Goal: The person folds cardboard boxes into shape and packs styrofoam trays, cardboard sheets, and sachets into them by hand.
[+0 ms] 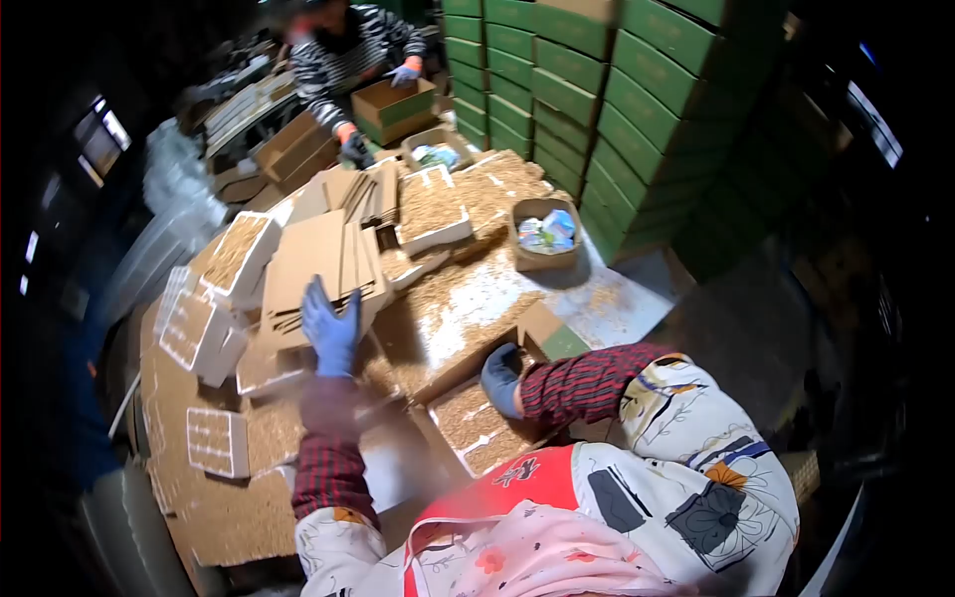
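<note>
My left hand (331,326), in a blue glove, lies with its fingers spread on the lower edge of a stack of brown cardboard sheets (313,261). My right hand (503,380), in a dark blue-grey glove, is inside an open cardboard box (430,386) close to my body. Its fingers bend down toward a white-edged tray (474,430) of brown shavings-like material in that box; whether they grip anything is hidden.
Green boxes (637,129) stand in tall stacks at the back right. A small container (546,261) holds colourful packets. White-divided blocks (217,442) lie at the left. Across the table, a person (343,60) handles a green-brown box (393,107).
</note>
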Motion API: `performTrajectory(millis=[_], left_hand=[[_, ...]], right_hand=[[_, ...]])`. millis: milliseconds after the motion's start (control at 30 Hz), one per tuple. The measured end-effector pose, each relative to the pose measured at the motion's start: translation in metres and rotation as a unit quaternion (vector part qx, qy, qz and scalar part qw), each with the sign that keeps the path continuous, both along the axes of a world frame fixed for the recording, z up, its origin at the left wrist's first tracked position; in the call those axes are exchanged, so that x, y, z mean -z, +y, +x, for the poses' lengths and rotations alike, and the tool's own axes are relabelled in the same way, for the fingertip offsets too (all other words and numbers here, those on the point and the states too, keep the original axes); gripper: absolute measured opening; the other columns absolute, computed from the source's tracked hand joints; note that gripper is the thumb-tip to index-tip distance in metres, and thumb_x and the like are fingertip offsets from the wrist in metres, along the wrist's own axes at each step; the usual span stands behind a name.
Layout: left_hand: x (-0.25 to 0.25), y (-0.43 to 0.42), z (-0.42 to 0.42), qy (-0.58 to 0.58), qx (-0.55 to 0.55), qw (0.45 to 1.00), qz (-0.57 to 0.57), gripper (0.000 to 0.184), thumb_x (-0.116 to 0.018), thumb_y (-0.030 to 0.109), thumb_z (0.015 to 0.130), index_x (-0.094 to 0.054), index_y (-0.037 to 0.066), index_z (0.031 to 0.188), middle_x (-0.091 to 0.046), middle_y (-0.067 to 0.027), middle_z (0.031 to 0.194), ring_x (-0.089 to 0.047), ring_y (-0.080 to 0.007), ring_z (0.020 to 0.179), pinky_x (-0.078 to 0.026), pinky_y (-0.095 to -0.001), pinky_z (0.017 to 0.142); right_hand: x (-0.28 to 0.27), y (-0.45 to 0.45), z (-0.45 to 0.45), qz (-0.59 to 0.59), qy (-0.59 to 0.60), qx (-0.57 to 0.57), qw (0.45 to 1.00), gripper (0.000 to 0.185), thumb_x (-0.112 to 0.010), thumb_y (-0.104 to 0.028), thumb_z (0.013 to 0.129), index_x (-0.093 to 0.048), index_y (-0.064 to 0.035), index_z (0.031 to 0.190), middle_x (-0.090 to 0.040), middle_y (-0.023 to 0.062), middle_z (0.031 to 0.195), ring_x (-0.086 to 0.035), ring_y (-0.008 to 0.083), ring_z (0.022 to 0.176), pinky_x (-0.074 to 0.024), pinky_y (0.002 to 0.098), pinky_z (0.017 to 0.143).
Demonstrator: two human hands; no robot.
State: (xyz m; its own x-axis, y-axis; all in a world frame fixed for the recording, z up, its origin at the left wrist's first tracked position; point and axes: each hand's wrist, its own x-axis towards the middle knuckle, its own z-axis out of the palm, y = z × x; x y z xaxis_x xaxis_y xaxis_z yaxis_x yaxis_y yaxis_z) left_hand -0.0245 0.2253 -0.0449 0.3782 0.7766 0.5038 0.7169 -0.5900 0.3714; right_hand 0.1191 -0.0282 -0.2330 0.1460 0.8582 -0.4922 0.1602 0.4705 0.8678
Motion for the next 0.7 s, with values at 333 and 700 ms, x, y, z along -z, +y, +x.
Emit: performTrajectory(millis=[333, 700], left_hand=[[0.005, 0.081, 0.025, 0.243, -0.021, 0.965, -0.098, 0.062, -0.057, 0.057, 0.081, -0.053, 0.008, 0.120, -0.057, -0.0192, 0.113, -0.056, -0.0369, 0.106, -0.046, -0.0478, 0.086], [-0.110, -0.042, -0.069, 0.009, -0.059, 0.974, 0.218, 0.031, -0.052, 0.016, 0.093, -0.057, 0.003, 0.122, -0.063, -0.0173, 0.114, -0.062, -0.0333, 0.099, -0.051, -0.0368, 0.082]], right_hand=[[-0.170, 0.030, 0.121, 0.315, 0.799, 0.258, 0.443, 0.037, -0.059, -0.038, 0.083, -0.063, -0.0088, 0.106, -0.067, 0.0164, 0.091, -0.065, 0.0290, 0.085, -0.0495, 0.0397, 0.079], [-0.054, 0.070, 0.197, 0.328, 0.656, 0.198, 0.650, 0.016, -0.054, -0.019, 0.082, -0.061, -0.0141, 0.095, -0.061, 0.0137, 0.099, -0.057, 0.0321, 0.099, -0.0426, 0.0448, 0.085]])
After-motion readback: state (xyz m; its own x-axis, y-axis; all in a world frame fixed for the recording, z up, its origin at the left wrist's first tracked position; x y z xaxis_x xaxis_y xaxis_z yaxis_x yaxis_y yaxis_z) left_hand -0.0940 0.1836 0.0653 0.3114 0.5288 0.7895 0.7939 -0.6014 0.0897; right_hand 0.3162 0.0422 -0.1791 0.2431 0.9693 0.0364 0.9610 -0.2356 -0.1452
